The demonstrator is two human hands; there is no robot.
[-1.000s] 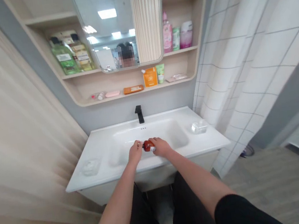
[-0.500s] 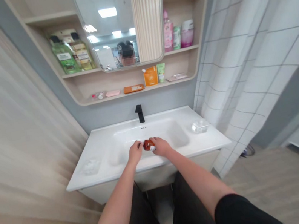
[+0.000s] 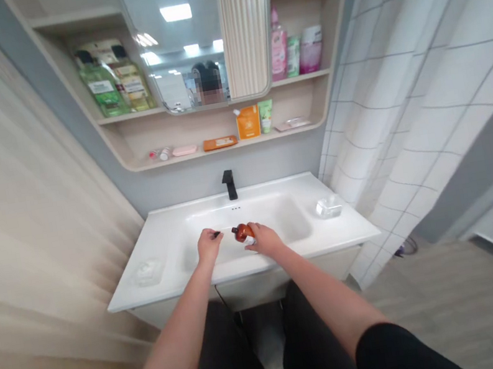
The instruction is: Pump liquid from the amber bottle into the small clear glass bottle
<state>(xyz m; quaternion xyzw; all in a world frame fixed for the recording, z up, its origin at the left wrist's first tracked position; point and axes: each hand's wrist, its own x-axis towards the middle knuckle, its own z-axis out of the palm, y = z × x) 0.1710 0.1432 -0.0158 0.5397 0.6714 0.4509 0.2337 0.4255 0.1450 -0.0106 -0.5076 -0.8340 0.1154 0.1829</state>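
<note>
Over the basin, my right hand (image 3: pixel 265 239) is wrapped round an amber bottle (image 3: pixel 242 233) with a white label. The bottle lies tilted, its black neck end pointing left. My left hand (image 3: pixel 208 245) is just left of it, fingers pinched on a small black piece (image 3: pixel 216 234) that looks like a cap or pump top. A short gap separates this piece from the bottle's neck. Both hands are above the front part of the white sink (image 3: pixel 292 218).
A black faucet (image 3: pixel 229 185) stands behind the basin. Clear containers sit on the counter, one at left (image 3: pixel 148 272) and one at right (image 3: pixel 328 207). Above, a shelf cabinet (image 3: pixel 185 159) holds bottles, an orange pouch (image 3: pixel 248 122) and a mirror (image 3: pixel 184 37). Curtains hang on both sides.
My left hand has moved left, away from the bottle, with the small black piece in its fingers. The bottle's black neck end now shows; my right hand still grips the bottle.
</note>
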